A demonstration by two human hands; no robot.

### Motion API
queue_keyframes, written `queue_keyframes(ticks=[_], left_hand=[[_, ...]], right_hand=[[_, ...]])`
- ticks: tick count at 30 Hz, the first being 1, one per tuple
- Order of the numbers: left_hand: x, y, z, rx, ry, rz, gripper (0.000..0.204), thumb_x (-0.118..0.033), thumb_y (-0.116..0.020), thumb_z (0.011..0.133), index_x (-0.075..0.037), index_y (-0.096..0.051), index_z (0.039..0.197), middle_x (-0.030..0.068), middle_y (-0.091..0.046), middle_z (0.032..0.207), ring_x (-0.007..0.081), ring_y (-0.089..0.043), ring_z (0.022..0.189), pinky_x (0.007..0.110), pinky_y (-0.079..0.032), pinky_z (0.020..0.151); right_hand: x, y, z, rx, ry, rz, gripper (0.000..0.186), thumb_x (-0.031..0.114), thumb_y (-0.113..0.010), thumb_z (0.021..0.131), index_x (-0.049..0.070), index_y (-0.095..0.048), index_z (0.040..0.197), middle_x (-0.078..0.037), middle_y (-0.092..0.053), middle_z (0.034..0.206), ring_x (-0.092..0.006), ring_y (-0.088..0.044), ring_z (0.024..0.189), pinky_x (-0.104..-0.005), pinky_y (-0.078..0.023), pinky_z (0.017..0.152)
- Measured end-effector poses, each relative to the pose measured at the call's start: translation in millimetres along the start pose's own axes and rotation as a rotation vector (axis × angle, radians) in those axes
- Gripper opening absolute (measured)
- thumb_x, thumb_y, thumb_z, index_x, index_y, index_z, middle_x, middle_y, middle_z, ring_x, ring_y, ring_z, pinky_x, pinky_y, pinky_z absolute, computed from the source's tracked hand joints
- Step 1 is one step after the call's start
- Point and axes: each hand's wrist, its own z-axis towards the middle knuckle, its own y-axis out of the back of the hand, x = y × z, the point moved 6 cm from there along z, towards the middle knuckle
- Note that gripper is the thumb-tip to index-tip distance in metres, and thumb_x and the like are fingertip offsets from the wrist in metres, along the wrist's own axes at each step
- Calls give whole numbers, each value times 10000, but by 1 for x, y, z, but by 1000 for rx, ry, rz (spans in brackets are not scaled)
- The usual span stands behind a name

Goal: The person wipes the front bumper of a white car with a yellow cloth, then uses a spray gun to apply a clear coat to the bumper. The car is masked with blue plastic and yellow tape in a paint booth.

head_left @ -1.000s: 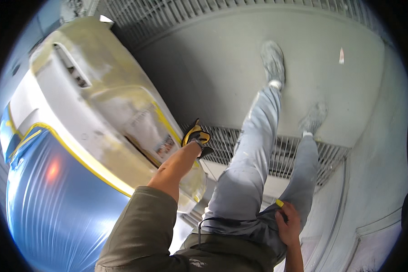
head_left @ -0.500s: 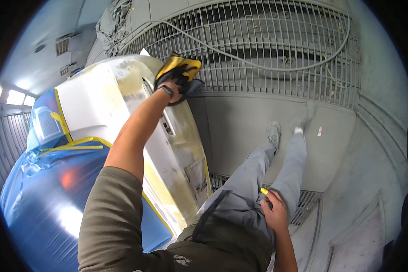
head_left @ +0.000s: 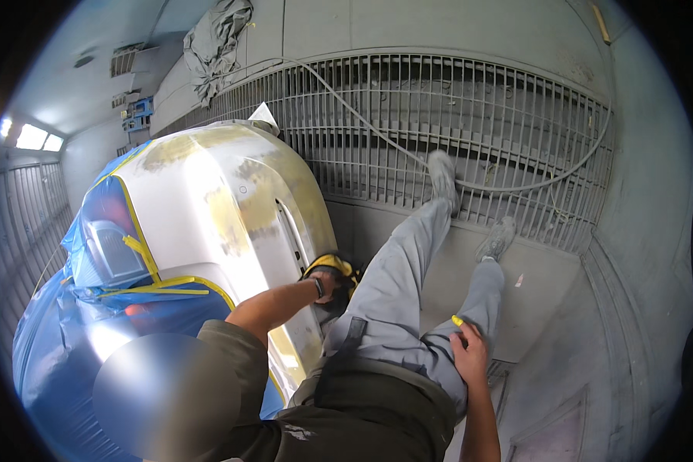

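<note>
My left hand (head_left: 327,286) is closed on a yellow-and-black cloth (head_left: 333,266), against the side edge of a car bumper (head_left: 208,177). The hand looks dark over the fingers, and the cloth partly hides them. A band circles that wrist. White, yellowish and grey sanded patches cover the bumper, and a narrow dark slot runs along it. Beside my thigh, my right hand (head_left: 471,353) hangs with its fingers loosely apart and nothing in them. One of its fingertips wears a yellow cover (head_left: 457,320).
Blue masking film (head_left: 54,339) edged with yellow tape (head_left: 158,286) covers the car body at left. A hose (head_left: 362,115) loops over the floor grating (head_left: 500,100). Grey crumpled fabric (head_left: 215,42) lies far left. My shoes (head_left: 497,240) are on and near the grating.
My left hand has come nearer to me along the bumper with the cloth, its arm now bent. I have stepped forward, one foot now over the grating. My right hand stays by my thigh.
</note>
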Motion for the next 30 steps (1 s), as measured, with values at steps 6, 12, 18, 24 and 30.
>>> queue_keyframes(ticks=[6, 12, 18, 24, 30], left_hand=[[149, 178, -8, -372, 311, 65, 795, -569, -586, 958, -157, -463, 1627, 209, -267, 1745, 371, -350, 1569, 518, -346, 1257], [246, 239, -172, -554, 416, -222, 796, -583, -566, 993, -202, -397, 1671, 221, -231, 1756, 515, -273, 1556, 521, -305, 1273], [157, 146, -291, -816, 286, -260, 770, -494, -624, 983, -115, -429, 1624, 182, -339, 1702, 454, -439, 1449, 533, -409, 1197], [155, 55, -370, -897, 869, -822, 803, -516, -639, 982, -57, -400, 1596, 205, -469, 1602, 389, -504, 1424, 483, -448, 1155], [201, 59, -389, -1246, 1219, -740, 906, -564, -568, 1016, 105, -339, 1581, 308, -432, 1595, 450, -486, 1409, 502, -369, 1209]], right_hand=[[45, -5, 63, 24, -138, -63, 351, 174, -702, 968, 87, -728, 1307, -145, -709, 1055, -323, -705, 925, -394, -548, 862], [147, -20, 118, 143, 41, -333, 368, 164, -714, 973, 66, -719, 1327, -141, -712, 1089, -264, -717, 910, -361, -552, 847], [181, -15, 172, 203, 69, -262, 371, 161, -705, 1006, 30, -705, 1353, -109, -757, 1109, -174, -717, 901, -315, -551, 829], [198, 48, 251, 239, 48, -182, 374, 194, -688, 1039, 0, -692, 1358, -66, -761, 1070, -139, -724, 879, -278, -553, 798], [221, 100, 287, 197, -136, -98, 351, 190, -669, 1049, 15, -684, 1353, -56, -725, 990, -140, -730, 809, -286, -579, 679]])
